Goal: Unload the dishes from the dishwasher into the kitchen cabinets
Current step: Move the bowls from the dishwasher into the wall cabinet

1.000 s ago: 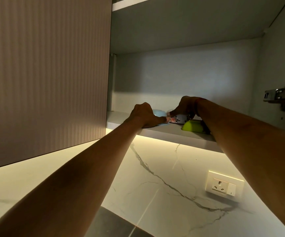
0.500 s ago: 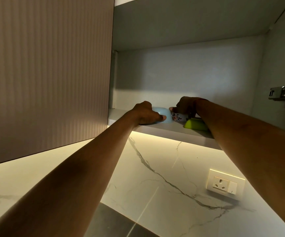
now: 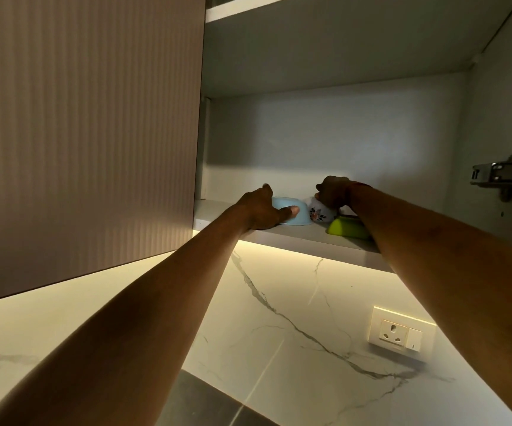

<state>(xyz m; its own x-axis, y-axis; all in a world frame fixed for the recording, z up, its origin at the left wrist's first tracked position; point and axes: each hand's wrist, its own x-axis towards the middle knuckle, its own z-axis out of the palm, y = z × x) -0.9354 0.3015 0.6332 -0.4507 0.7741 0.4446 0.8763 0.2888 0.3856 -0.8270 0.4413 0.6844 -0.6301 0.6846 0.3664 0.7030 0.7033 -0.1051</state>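
Reaching up from the lower corners of the frame on two bare forearms, past one wall socket [image 3: 397, 332] at lower right on the veined marble backsplash [image 3: 279, 318]. At centre frame, gripping one pale blue bowl [image 3: 300, 215] with the left hand [image 3: 259, 210], thumb pressed to its near wall and fingers curled over the far rim, apparently to seat it well back from the edge of the underlit cabinet shelf [image 3: 294, 238]. Just right of it, holding one white floral cup [image 3: 319, 212] from above with the right hand [image 3: 334, 195], fingers curled down over its top, probably to set it beside the bowl without knocking it; whether cup and bowl touch, impossible to tell. Further right, partly behind the right forearm, one green bowl [image 3: 345, 230] already on the shelf. Three dishes in all, two hands, one ribbed door [image 3: 79, 133] at upper left, one steel hinge [image 3: 506, 175] at the right edge. No dishwasher in view.
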